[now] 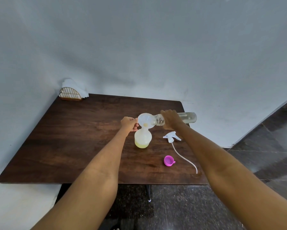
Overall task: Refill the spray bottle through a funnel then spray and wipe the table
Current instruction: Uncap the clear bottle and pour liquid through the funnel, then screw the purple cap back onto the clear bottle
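A translucent spray bottle (143,139) stands upright near the middle of the dark wooden table (73,138), with pale yellow liquid in its bottom. A white funnel (144,120) sits in its neck. My left hand (129,124) pinches the funnel's left rim. My right hand (170,119) grips a clear plastic bottle (187,117) tipped on its side, its mouth inside the funnel. The white spray head (171,138) with its long tube lies on the table to the right of the spray bottle.
A pink cap (169,160) lies near the table's front right. A wire napkin holder (70,94) with white tissues stands at the far left corner against the wall. Dark tiled floor lies to the right and in front of the table.
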The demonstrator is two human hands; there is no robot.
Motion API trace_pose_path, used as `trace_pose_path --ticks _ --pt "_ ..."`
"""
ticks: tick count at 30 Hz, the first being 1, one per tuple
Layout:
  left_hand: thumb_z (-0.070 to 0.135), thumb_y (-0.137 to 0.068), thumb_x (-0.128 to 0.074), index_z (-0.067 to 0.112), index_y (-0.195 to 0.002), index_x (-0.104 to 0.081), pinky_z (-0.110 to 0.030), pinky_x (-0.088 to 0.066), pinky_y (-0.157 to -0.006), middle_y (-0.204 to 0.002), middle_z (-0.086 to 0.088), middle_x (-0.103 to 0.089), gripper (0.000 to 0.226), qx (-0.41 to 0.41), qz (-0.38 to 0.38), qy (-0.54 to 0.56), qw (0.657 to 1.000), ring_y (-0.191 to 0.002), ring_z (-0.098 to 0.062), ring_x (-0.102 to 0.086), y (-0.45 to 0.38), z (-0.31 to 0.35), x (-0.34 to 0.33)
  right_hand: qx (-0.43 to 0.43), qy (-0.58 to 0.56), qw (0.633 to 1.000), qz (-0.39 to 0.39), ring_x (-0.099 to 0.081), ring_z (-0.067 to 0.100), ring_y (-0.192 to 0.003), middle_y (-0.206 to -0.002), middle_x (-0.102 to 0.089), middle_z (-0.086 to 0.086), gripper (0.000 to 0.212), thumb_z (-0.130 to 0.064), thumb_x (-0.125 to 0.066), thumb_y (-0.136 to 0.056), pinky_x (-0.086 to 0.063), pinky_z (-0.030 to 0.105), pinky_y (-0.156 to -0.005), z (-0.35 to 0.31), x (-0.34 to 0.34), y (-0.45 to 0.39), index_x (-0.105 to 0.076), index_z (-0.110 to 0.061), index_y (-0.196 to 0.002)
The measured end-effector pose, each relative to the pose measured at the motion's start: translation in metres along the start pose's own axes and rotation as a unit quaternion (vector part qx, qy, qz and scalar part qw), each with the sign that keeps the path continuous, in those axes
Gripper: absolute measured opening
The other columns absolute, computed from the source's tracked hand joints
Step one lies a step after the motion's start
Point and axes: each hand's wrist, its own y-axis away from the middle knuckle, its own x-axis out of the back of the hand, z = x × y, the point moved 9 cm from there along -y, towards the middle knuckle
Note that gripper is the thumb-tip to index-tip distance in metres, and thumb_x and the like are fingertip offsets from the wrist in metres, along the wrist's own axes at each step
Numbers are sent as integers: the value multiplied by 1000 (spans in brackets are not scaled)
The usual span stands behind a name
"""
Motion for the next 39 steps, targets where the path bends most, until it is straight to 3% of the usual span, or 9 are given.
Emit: trace_pose_path --ticks 10,20,28,31,34,39 --pt "14 -92 -58 -3 -102 -66 -34 -57 -82 -71 -6 -59 22 1 -3 -2 1000 -59 -11 -55 -1 -1 -1 -9 -16 1000 -3 -61 29 -101 -108 -66 11 43 -29 -69 -78 -45 37 -87 0 -2 0 -52 -8 -112" --pt "14 -92 -57 -4 -103 -65 -36 -57 -84 -79 -11 -62 22 -2 -6 6 1000 -59 -11 -55 0 0 -2 -63 -132 989 -20 -61 33 -97 -105 -66 14 48 -21 -72 -72 -46 39 -85 2 -9 6 -51 -4 -111" --pt "15 -92 -58 -4 -102 -66 -37 -57 -84 -75 -10 -61 23 3 -3 17 1000 -59 -11 -55 -2 -7 -1 -131 -268 954 -1 -64 29 -89 -99 -67 12 44 -20 -78 -68 -39 23 -72 19 -13 8 -59 -1 -103" --pt "17 -92 -58 -3 -100 -66 -33 -57 -79 -70 -7 -60 23 5 1 21 1000 -58 -11 -56 -2 -7 -1 -176 -363 915 20 -57 21 -80 -92 -64 8 38 -14 -76 -67 -38 24 -73 29 -15 12 -61 -2 -100" --pt "23 -93 -57 -1 -95 -66 -31 -56 -77 -78 -10 -63 26 3 5 19 1000 -60 -12 -56 -2 -5 -1 -201 -441 874 27 -58 20 -84 -93 -63 6 38 -11 -75 -68 -44 27 -75 29 -18 18 -63 -3 -103" --pt "32 -93 -55 0 -94 -67 -31 -57 -74 -84 -12 -64 34 8 23 16 1000 -59 -14 -57 -3 -8 5 -202 -459 865 22 -64 27 -95 -102 -68 12 41 -14 -77 -67 -49 31 -83 23 -26 19 -64 -3 -104"
